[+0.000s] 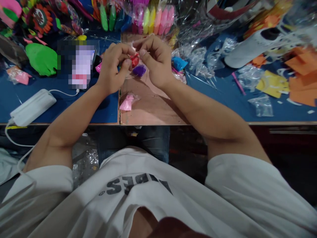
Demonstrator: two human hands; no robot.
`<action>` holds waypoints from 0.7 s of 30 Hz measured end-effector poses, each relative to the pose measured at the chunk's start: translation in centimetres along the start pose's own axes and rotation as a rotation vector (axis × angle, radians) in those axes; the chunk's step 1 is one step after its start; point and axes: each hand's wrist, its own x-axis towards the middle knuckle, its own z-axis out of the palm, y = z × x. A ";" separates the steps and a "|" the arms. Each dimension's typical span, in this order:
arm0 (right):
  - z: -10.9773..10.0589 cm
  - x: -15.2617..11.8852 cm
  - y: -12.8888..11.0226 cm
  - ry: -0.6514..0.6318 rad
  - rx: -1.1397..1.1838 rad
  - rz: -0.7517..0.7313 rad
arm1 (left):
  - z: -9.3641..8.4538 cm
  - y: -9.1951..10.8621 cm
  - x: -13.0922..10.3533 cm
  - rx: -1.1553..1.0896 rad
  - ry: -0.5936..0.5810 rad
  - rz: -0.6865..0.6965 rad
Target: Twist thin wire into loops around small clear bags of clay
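Note:
Over the wooden part of the bench, my left hand [116, 66] and my right hand [158, 59] come together with fingers pinched at a small red packet [134, 60]. It looks like a soft red lump in thin clear plastic. Just below it lies a purple packet [140, 70], apparently on the board. Closer to the bench's front edge is a pink packet [127, 102] in clear plastic. A blue packet [179, 63] sits to the right of my right hand. My fingers partly cover the red packet.
At left are a phone [83, 66] with a cable, a white power bank [33, 107] and a green shape [42, 59]. Bright coloured packs [153, 19] stand at the back. On the right lie a white bottle-like object [250, 48], crumpled clear bags [262, 105] and orange sheets [303, 82].

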 end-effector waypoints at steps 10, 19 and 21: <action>2.8 -1.3 0.6 0.182 0.267 0.292 | -0.1 -0.8 0.4 0.042 -0.103 0.145; 2.0 -0.7 0.0 0.210 0.263 0.223 | -0.4 -3.0 0.8 0.064 -0.048 0.221; 1.4 -0.7 0.3 0.210 0.242 0.218 | -0.5 -3.1 0.9 0.062 -0.041 0.229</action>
